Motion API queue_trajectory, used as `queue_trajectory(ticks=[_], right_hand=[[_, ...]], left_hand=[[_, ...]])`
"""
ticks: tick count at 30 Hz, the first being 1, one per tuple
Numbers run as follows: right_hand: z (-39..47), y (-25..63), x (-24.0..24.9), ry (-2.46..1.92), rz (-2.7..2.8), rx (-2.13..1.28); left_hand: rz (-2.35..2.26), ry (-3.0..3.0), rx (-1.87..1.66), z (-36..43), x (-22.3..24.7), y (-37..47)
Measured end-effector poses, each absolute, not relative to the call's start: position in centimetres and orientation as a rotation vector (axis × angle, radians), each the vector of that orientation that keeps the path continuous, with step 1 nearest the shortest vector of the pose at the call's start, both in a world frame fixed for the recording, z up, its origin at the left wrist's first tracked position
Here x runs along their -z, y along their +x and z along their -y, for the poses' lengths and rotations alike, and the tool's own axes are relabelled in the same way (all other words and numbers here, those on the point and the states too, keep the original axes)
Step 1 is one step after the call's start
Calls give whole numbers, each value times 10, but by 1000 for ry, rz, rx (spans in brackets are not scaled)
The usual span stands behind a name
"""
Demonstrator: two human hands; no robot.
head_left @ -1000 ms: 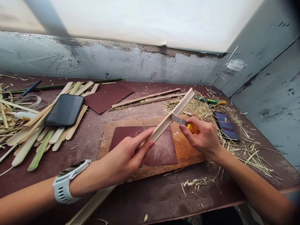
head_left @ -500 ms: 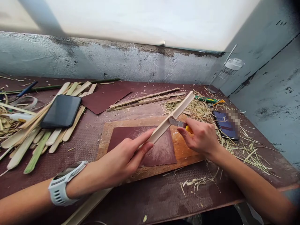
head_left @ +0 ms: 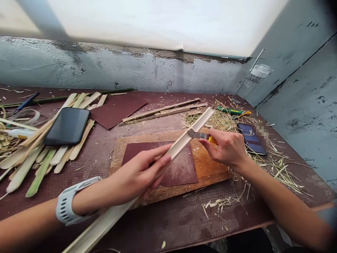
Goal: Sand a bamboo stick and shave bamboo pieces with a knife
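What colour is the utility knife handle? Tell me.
The utility knife handle in the right hand is yellow where it shows, best in the head view.

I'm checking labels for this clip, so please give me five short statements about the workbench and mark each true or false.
1. The left hand grips a long pale strip. True.
2. The right hand holds scissors. False: it holds a yellow-handled knife.
3. The black phone lies on pale slats. True.
4. The wooden board bears a blue cloth. False: a dark red sheet lies on it.
5. A watch is worn on the left arm. True.
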State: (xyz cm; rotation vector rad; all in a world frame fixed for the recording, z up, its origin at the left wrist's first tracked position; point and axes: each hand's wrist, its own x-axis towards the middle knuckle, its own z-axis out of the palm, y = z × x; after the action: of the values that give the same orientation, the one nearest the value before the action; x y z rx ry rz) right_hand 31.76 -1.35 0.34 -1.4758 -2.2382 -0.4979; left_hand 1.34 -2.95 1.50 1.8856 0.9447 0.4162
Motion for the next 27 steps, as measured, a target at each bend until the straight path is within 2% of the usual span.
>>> queue_trajectory(ticks=[3,7,9,16,27], right_hand=[[2,340,-7,-1619,2202,478],[-14,382,-20,-1946,1796,613],[-12,382,-25,-1892,1773,614],[23,316,-13,-1418,2225,350],[23,311,-6,-1384,2233,522]], left_hand=[[-1061,2134,-476,30,-13,8],[-1142,2270,-493,39,-17,2],[-1128,2286,-484,42,-19,3],[-1115,2294,-536,41,-14,13],[-983,2444,-599,48,-4,12]])
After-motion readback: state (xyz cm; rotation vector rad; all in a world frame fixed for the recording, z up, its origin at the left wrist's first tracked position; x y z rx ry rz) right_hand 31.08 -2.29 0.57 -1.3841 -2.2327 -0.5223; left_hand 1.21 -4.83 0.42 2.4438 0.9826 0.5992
